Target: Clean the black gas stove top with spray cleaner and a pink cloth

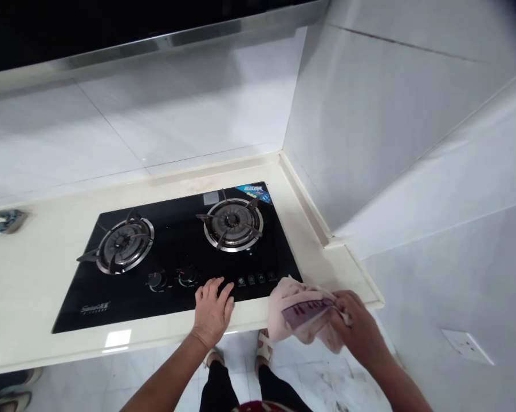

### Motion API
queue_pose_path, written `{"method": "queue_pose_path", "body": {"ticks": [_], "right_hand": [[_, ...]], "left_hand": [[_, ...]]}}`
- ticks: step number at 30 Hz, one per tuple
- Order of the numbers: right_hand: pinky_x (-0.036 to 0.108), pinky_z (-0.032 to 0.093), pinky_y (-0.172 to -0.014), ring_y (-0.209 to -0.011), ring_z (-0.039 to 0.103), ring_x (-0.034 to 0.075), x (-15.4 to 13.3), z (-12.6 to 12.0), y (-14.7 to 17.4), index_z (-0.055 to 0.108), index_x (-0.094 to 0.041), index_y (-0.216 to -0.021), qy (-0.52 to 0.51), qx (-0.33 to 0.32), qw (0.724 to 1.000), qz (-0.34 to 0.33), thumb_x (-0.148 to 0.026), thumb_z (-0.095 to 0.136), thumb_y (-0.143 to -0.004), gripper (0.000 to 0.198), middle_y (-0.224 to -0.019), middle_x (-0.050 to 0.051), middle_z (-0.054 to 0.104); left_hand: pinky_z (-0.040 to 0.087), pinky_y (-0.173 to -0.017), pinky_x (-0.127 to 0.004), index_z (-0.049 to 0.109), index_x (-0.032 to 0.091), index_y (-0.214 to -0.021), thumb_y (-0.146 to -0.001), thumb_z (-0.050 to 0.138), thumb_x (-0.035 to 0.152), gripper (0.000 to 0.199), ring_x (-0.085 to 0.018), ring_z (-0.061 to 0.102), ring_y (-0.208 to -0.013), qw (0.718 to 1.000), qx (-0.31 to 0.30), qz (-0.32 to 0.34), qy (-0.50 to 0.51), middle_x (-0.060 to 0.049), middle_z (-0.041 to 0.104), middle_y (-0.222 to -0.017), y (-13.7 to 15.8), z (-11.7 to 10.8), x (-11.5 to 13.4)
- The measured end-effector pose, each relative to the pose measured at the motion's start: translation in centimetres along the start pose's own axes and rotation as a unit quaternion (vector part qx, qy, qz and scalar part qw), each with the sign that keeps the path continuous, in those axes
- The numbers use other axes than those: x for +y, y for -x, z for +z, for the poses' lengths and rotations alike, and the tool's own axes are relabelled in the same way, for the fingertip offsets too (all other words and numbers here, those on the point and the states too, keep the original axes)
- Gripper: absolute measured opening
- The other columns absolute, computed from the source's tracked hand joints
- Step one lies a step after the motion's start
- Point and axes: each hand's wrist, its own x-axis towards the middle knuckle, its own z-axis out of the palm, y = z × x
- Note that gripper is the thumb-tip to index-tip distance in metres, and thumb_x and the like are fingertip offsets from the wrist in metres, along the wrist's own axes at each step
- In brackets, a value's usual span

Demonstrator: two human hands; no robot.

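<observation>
My left hand (213, 306) rests on the front edge of the black glass gas stove (176, 240), its fingers spread on the glass to the right of the two knobs. Nothing is in that hand. In my right hand (354, 320) a crumpled pale pink cloth (286, 303) with a dark printed band is gripped at its right end. The cloth hangs over the counter's front edge, beside the stove's front right corner. Part of my right fingers is hidden by the cloth.
The left burner (124, 245) and right burner (233, 224) carry raised pan supports. A small dark crumpled item (7, 222) lies on the cream counter (34, 257). Above is a dark range hood (111, 28). A tiled wall (369, 143) with a socket (467, 345) bounds the right.
</observation>
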Motion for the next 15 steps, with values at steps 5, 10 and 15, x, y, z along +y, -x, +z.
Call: {"method": "queue_pose_path", "body": {"ticks": [5,10,15], "right_hand": [[0.041,0.046,-0.080,-0.090,0.055,0.026,0.8,0.0,-0.2,0.055,-0.024,-0.086,0.126,0.165,0.977,0.059,-0.029,0.051,-0.086,0.006,-0.090,0.008,0.056],[0.056,0.038,-0.095,-0.117,0.048,0.037,-5.4,4.2,0.5,0.066,-0.026,-0.115,0.223,0.108,0.969,-0.006,-0.043,0.055,-0.091,0.031,-0.123,0.015,0.055],[0.063,0.030,-0.098,-0.129,0.038,0.045,-9.1,7.6,1.2,0.062,-0.031,-0.126,0.305,0.074,0.948,-0.044,-0.043,0.064,-0.086,0.042,-0.141,0.014,0.048]], "left_hand": [[0.039,-0.097,-0.046,0.065,0.023,-0.125,-0.097,0.049,0.027,0.032,-0.029,0.050,-0.124,1.000,-0.005,-0.006,0.002,-0.013,0.060,-0.130,0.0,0.0,0.0],[0.038,-0.097,-0.046,0.065,0.023,-0.124,-0.097,0.049,0.026,0.032,-0.029,0.049,-0.124,1.000,-0.003,-0.006,0.004,-0.013,0.060,-0.129,0.0,0.0,0.0],[0.038,-0.097,-0.046,0.065,0.023,-0.124,-0.096,0.050,0.026,0.032,-0.030,0.049,-0.124,1.000,0.000,-0.004,0.002,-0.013,0.060,-0.129,-0.1,0.0,0.1]]}}
